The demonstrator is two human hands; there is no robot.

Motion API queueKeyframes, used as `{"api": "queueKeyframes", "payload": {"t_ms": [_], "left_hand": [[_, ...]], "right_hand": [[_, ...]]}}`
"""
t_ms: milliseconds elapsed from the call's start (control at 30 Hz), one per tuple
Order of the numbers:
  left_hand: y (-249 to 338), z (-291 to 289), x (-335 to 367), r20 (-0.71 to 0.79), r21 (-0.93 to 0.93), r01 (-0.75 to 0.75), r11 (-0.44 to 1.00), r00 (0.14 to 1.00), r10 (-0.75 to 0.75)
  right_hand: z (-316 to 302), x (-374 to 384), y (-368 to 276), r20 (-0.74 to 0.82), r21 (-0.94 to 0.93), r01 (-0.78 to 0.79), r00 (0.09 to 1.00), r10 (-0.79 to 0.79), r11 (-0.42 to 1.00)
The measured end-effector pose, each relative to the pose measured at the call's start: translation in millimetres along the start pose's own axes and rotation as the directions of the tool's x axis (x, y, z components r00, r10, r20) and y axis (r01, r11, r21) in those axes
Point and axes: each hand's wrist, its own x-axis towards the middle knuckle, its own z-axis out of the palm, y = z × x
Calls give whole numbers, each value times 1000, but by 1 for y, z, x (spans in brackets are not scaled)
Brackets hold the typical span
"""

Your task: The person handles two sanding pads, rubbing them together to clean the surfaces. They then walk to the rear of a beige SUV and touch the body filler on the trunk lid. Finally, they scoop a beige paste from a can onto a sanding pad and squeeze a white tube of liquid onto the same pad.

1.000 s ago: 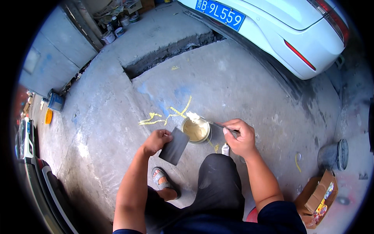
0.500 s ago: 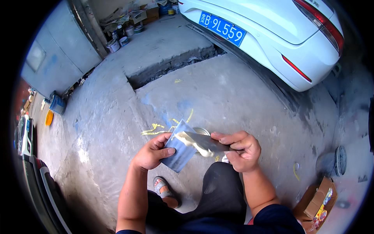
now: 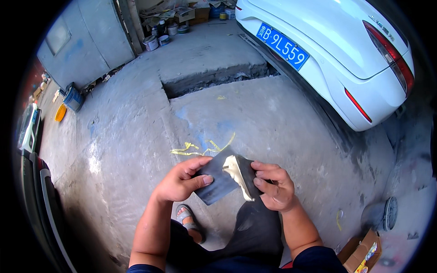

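My left hand (image 3: 183,180) grips a flat dark grey plate (image 3: 213,187) by its left side, thumb on top and fingers beneath. In my right hand (image 3: 276,185) is a dark, thin putty spreader (image 3: 249,176), pinched between thumb and fingers. Thick cream-coloured putty (image 3: 235,173) runs along the spreader's left edge, where it meets the right part of the plate. Both tools are held above the floor in front of my knees.
Crumpled yellow tape (image 3: 189,149) lies on the concrete floor beyond my hands. A white car (image 3: 337,54) stands at the far right, beside a floor pit (image 3: 214,82). A grey bucket (image 3: 380,214) and a cardboard box (image 3: 362,250) are at the near right.
My right hand has turned the spreader, so its putty-covered edge now faces left and lies against the plate. The putty has gathered along that edge. The whole view has shifted slightly.
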Motion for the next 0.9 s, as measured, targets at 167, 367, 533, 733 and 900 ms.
{"api": "queueKeyframes", "payload": {"t_ms": [167,367,533,733,900], "left_hand": [[6,2,0,-39,74,6,997,999,-3],[-1,1,1,-87,120,-37,992,995,48],[-5,1,4,-107,77,-22,997,994,30],[-11,3,6,-93,-50,-83,995,993,78],[-11,10,9,-263,-125,-210,970,949,171]], "right_hand": [[-1,6,7,89,-126,-25,995,36,992],[5,13,16,109,-229,-22,993,48,973],[2,11,28,133,-289,-64,985,106,955],[-15,9,45,246,-420,-3,962,117,908],[-28,-4,42,-181,11,-549,821,542,836]]}}
